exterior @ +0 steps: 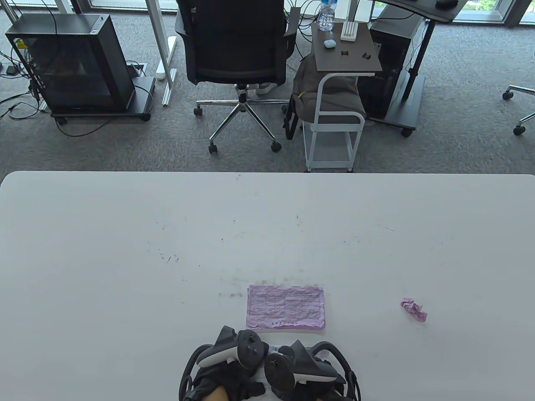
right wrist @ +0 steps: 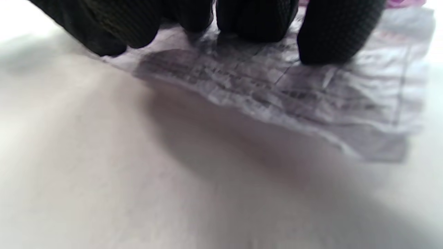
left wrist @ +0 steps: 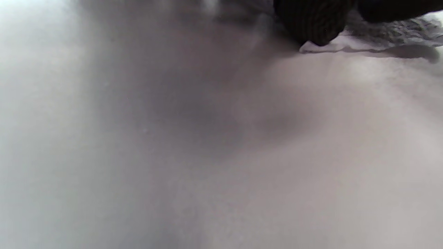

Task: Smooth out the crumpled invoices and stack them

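Observation:
A flattened pink invoice [exterior: 285,308] lies on the white table [exterior: 125,250] just beyond my hands. A crumpled pink invoice ball [exterior: 413,310] sits to the right of it. My left hand [exterior: 228,365] and right hand [exterior: 305,369] lie side by side at the near edge, with the trackers hiding their fingers. In the right wrist view my fingertips [right wrist: 332,31] press down on a pale, creased invoice [right wrist: 311,100] that lies spread on the table. A left fingertip [left wrist: 311,24] touches that sheet's edge [left wrist: 346,43].
Beyond the table's far edge stand an office chair [exterior: 236,46], a small white side cart [exterior: 334,108] and a computer case [exterior: 71,62] on the carpet. Bare table surface stretches left, right and beyond the invoices.

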